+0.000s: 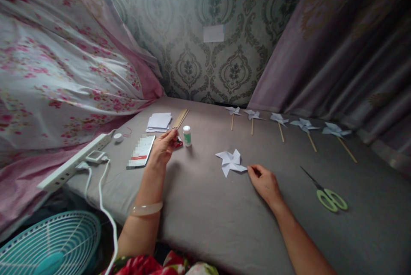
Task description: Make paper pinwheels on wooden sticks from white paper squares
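Observation:
My right hand [263, 182] pinches the tip of one blade of a white paper pinwheel [231, 161], which rests on the grey cloth with no stick under it. Farther left, my left hand [164, 144] has its thumb and fingertips pressed together; what is between them, if anything, is too small to make out. Partly hidden behind those fingers is a small red and black packet [178, 141]. Just right of it a white bottle with a green label [187, 136] stands upright. Thin wooden sticks [181, 118] lie together beyond the left hand.
Several pinwheels on sticks [278, 119] lie in a row at the back right. Green-handled scissors [330, 198] are at the right. On the left are stacked white paper [159, 122], a phone [141, 152], a power strip [75, 161] with cables, and a blue fan [51, 240].

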### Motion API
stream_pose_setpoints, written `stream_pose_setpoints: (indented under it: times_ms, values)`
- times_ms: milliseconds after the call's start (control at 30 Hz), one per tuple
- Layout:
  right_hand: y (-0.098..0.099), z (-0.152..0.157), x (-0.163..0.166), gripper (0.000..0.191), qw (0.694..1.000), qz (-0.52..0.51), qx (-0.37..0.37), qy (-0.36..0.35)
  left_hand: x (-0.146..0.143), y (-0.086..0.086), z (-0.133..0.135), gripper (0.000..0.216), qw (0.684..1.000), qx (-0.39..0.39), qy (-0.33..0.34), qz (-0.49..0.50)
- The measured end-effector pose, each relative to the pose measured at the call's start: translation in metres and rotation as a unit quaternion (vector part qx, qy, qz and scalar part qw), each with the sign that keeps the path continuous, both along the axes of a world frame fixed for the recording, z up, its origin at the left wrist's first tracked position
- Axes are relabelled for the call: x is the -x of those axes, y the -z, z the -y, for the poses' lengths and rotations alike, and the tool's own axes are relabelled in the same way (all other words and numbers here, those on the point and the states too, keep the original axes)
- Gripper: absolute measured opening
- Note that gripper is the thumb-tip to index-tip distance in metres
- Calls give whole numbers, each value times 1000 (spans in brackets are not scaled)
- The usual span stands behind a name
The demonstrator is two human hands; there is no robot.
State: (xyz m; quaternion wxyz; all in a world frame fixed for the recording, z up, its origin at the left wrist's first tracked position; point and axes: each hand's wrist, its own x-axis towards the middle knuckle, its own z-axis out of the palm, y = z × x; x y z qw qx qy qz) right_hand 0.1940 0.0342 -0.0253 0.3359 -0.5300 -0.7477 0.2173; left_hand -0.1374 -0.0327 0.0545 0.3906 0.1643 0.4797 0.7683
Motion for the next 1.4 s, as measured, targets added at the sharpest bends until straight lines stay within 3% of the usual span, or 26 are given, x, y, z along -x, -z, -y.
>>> stream_pose_setpoints:
  times_ms: [100,300,500,667,833,1167,1400]
  values:
    - [-1,0,1,37,1000,-10,-6,1,-18,-5,2,20,995,-18,79,57]
    - [-10,5,7,34,996,-70,-51,14,-71,-8,-6,15,972,0,178,156]
    - [-20,13,13,25,988,-103,-110,-35,-119,0,-21,20,960,79,237,127]
    - [-25,18,16,20,980,-120,-135,-77,-144,8,-31,33,951,84,287,80]
    - [-30,21,18,18,973,-141,-167,-76,-160,17,-31,37,937,75,335,68]
    - [-32,28,21,16,971,-164,-138,-103,-159,34,-20,36,943,78,321,-35]
    - [-31,31,23,10,976,-149,-122,-106,-165,32,-11,35,943,94,296,-116]
